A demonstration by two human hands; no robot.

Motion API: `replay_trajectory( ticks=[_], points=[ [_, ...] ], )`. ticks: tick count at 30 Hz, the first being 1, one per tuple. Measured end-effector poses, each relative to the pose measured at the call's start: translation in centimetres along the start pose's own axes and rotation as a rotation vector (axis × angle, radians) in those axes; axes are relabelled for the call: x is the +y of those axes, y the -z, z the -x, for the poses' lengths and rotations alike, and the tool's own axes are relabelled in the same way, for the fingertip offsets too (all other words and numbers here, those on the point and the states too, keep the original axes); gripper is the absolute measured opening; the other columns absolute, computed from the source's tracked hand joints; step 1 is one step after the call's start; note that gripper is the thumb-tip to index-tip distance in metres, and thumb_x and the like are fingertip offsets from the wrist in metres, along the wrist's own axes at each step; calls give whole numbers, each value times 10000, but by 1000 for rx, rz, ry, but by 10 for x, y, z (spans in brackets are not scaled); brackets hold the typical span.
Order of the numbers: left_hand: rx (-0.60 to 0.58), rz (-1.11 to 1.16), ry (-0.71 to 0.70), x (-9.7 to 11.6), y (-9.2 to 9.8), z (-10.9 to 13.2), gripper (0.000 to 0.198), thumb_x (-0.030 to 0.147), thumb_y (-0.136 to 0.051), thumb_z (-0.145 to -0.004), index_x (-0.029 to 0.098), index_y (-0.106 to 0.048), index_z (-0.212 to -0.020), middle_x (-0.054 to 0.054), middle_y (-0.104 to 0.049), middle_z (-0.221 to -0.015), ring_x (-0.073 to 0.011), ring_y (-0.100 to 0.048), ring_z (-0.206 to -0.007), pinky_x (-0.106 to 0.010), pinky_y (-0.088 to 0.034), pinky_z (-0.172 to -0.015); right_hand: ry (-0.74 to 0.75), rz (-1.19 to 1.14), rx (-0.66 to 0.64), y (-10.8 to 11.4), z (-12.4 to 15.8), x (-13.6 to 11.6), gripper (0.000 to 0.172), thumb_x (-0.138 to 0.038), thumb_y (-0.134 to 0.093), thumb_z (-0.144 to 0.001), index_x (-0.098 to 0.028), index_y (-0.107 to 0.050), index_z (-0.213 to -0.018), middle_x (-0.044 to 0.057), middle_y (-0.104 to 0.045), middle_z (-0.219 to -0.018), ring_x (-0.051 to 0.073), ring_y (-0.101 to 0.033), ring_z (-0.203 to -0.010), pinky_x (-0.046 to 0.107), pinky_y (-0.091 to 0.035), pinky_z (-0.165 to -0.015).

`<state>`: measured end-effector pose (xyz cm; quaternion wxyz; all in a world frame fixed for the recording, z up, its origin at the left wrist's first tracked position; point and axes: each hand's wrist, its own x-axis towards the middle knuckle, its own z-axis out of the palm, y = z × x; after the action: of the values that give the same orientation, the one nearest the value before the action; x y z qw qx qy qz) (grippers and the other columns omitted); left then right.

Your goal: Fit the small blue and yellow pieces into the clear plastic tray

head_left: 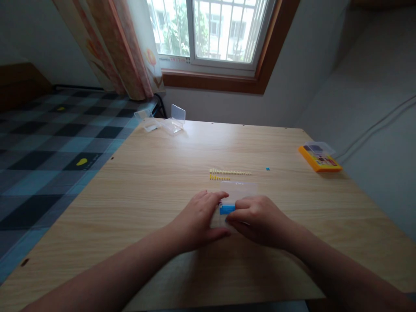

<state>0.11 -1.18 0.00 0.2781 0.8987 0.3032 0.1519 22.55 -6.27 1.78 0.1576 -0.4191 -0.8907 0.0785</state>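
Note:
A clear plastic box (238, 189) with its lid raised lies on the wooden table in front of me. Inside it sits a block of blue pieces (226, 209). My left hand (204, 216) is curved around the left side of the box, thumb at the near edge and fingers at the far one. Over the right part of the box, my right hand (256, 219) is closed in a pinch, its fingers partly covering the blue block. A speck of blue shows at its fingertips. Just beyond the box run a row of cream pieces (230, 172) and a shorter row of yellow pieces (219, 178).
Small blue pieces (268, 169) lie right of the rows. Two open clear boxes (173, 125) stand at the table's far left corner. An orange case (320, 157) with a clear lid rests near the right edge. A checked bed (65, 160) adjoins the left side.

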Motion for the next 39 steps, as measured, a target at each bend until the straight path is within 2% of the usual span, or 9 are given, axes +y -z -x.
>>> replay_trajectory(
  ticks=[6, 16, 22, 39],
  points=[
    [7, -12, -8, -2, -1, 0, 757, 407, -841, -781, 208, -465, -1407, -143, -632, -1361, -347, -585, -1281, -584, -384, -1160, 54, -49, -32, 0, 5, 3, 171, -231, -575, -942, -231, -736, -885, 23, -676, -794, 165, -544, -704, 311, -323, -652],
    [21, -9, -19, -1, -2, 0, 684, 459, -787, -837, 202, -484, -1394, -152, -622, -1370, -351, -573, -1287, -564, -436, -1115, 38, -10, -31, -1, 6, -2, 236, -321, -555, -976, -232, -726, -1113, 59, -663, -912, 202, -552, -789, 331, -360, -687],
    [38, 2, -29, -3, -5, 0, 694, 453, -792, -825, 219, -482, -1400, -138, -628, -1361, -345, -577, -1279, -553, -437, -1114, 45, -33, -33, -1, 8, 0, 187, -307, -588, -962, -247, -741, -1049, 40, -625, -867, 180, -521, -748, 320, -335, -663],
    [19, -5, -18, -1, -3, -1, 670, 449, -777, -835, 228, -482, -1395, -137, -628, -1358, -347, -572, -1282, -558, -424, -1119, 33, 48, -42, -4, 4, -4, 173, -281, -574, -968, -248, -729, -1038, 36, -668, -868, 181, -554, -736, 326, -336, -659]
  ],
)
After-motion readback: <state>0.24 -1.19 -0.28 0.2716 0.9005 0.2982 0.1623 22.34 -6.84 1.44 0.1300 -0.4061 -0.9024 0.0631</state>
